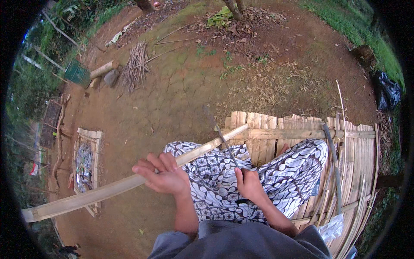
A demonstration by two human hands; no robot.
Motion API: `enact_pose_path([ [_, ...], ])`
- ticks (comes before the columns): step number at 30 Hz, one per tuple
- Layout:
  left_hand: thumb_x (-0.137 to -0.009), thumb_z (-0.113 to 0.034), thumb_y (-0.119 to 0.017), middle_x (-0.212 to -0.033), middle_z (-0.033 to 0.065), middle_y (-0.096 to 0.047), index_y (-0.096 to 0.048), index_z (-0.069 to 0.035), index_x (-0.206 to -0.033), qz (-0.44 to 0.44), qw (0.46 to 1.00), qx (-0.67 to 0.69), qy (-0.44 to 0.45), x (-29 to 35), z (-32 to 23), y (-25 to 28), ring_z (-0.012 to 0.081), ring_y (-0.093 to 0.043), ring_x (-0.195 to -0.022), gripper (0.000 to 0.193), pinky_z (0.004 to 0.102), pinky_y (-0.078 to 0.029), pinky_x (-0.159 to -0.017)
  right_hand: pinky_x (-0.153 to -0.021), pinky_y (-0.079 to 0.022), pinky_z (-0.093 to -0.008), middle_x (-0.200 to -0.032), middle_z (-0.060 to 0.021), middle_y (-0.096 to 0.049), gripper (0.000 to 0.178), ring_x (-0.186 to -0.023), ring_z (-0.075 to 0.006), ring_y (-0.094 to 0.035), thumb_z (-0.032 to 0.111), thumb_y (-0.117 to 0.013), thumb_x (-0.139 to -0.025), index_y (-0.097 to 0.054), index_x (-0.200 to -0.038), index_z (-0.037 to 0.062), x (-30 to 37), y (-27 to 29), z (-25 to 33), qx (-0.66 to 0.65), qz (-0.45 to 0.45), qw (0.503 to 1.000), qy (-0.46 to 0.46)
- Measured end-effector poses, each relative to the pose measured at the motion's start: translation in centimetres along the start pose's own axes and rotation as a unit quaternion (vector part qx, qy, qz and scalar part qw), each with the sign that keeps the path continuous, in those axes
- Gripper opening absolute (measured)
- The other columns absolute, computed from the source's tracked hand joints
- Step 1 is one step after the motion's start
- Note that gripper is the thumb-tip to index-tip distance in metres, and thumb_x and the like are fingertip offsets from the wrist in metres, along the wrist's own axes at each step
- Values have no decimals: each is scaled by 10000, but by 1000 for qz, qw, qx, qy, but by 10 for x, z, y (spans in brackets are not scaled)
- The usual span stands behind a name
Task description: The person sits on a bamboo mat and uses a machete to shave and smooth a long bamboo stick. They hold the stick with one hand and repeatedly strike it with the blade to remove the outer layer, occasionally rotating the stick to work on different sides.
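Note:
A long pale split-bamboo strip point(103, 190) runs from the far left, across my lap, to the front edge of a bamboo platform. My left hand point(166, 176) is closed around its middle, fingers wrapped over it. In my right hand point(250, 184) is the handle of a knife point(229, 151) with a long, narrow dark blade. The blade points away and to the left, crossing the strip near its right end. I cannot tell whether it is cutting in. Beneath both hands lies the patterned black-and-white cloth point(215, 190) over my crossed legs.
Bamboo slats form the platform point(360, 155) at right, where a grey-green pole point(334, 166), thin strips and a clear plastic bag point(332, 227) lie. Curly shavings point(276, 86) litter the dirt ahead. A stick bundle point(136, 64) and a framed pit of litter point(100, 138) are left.

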State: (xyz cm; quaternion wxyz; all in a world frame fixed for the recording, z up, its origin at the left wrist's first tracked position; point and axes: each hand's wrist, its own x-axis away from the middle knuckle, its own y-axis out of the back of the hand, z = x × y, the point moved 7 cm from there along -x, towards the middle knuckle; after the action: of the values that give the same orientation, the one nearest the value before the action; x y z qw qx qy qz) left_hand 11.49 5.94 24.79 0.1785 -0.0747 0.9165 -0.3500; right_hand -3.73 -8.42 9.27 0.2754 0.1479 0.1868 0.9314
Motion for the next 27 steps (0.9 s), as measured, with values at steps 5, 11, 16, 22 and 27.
enact_pose_path([
  [5,-962,-427,-345,-496,-32,-191,-228,-163,-642,-14,1000,-22,6,1,3,2,51,-163,-365,431,218,-159,-349,-603,-453,-479,-605,-275,-547,391,-609,-448,-558,273,-456,-908,-589,-753,-60,19,-7,35,-52,92,994,40],
  [11,-961,-445,-326,-486,-29,-181,-221,-167,-643,39,999,-25,6,12,-3,-4,53,-160,-363,435,223,-162,-348,-560,-460,-470,-608,-258,-559,387,-585,-423,-572,296,-459,-910,-605,-769,-34,5,-6,17,-47,10,998,45],
  [16,-946,-459,-365,-500,-45,-212,-296,-181,-671,28,1000,5,0,12,4,5,56,-162,-349,397,211,-158,-336,-638,-449,-488,-662,-289,-561,498,-671,-447,-575,339,-404,-936,-581,-724,-76,-13,3,-31,-5,10,998,-56],
  [22,-956,-464,-316,-474,-34,-175,-225,-163,-645,32,999,8,32,18,9,1,63,-154,-356,443,222,-173,-360,-607,-449,-468,-625,-285,-542,383,-654,-439,-573,283,-460,-910,-571,-751,-48,19,-12,48,-79,120,988,53],
  [27,-959,-451,-323,-477,-33,-182,-233,-169,-653,30,999,19,32,23,3,7,63,-161,-354,425,220,-169,-357,-616,-451,-493,-602,-287,-541,410,-656,-457,-564,299,-467,-909,-603,-747,-52,2,-12,5,-48,-9,999,20],
])
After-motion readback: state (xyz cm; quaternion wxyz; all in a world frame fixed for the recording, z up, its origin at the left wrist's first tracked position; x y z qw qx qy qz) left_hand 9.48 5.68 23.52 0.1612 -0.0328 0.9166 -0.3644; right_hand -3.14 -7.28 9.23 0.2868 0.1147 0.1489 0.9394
